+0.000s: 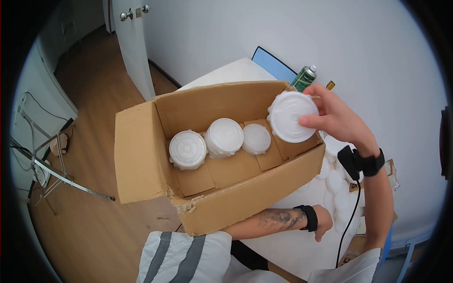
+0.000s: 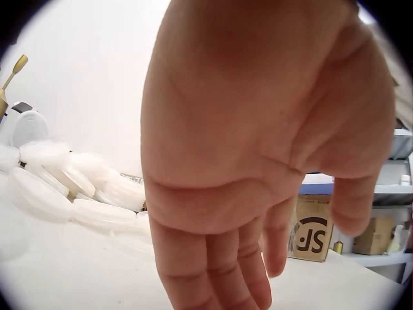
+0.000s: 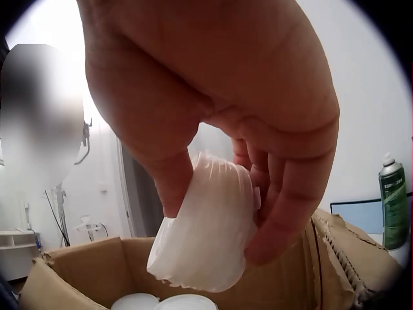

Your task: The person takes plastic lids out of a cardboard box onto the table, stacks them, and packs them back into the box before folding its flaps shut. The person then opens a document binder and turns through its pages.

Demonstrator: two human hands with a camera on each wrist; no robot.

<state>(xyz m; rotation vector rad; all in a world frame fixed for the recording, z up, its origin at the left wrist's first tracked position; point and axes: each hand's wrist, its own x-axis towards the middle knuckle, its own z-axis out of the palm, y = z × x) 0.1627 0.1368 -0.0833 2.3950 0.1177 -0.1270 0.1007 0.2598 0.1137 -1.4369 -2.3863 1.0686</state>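
Note:
My right hand (image 1: 337,115) grips a stack of round white plastic lids (image 1: 288,118) between thumb and fingers, above the right end of an open cardboard box (image 1: 245,205). In the right wrist view the stack of lids (image 3: 210,226) is tilted, its many edges pressed together. Inside the box, three more white stacks (image 1: 225,136) stand in a row along the bottom. My left hand (image 1: 323,221) is beyond the box's near side, over the white table, its fingers hanging loosely with nothing in them. In the left wrist view the left palm (image 2: 245,142) faces the camera.
More white lids (image 1: 335,184) lie piled on the table (image 1: 302,250), right of the box. A green spray can (image 1: 304,78) and a blue panel (image 1: 271,63) stand behind it. A small carton marked SF (image 2: 312,229) sits at the table's edge.

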